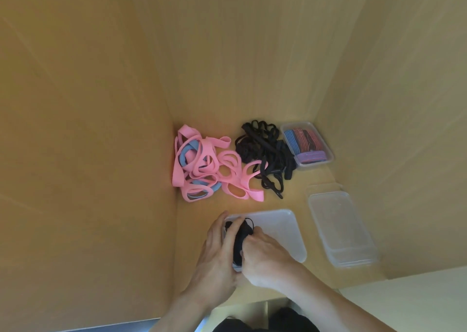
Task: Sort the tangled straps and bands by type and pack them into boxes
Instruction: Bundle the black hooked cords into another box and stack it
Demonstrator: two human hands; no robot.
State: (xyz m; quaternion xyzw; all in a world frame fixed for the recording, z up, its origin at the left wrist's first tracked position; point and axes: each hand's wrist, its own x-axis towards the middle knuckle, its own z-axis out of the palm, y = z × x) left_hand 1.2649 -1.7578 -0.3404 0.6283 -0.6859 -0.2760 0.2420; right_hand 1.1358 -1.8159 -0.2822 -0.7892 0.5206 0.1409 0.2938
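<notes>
A clear plastic box (283,233) lies on the wooden surface in front of me. Both hands press a bundle of black straps (240,235) into its left end. My left hand (217,261) grips the bundle from the left and my right hand (265,258) from the right. Farther back lies a tangle of pink and blue bands (204,165). To its right is a heap of loose black straps (265,155). A small clear box (307,144) at the back right holds striped red, blue and purple bands.
An empty clear box (341,228) stands at the right. Tall wooden walls (88,129) close in the left, back and right sides. The table's front edge runs just under my wrists.
</notes>
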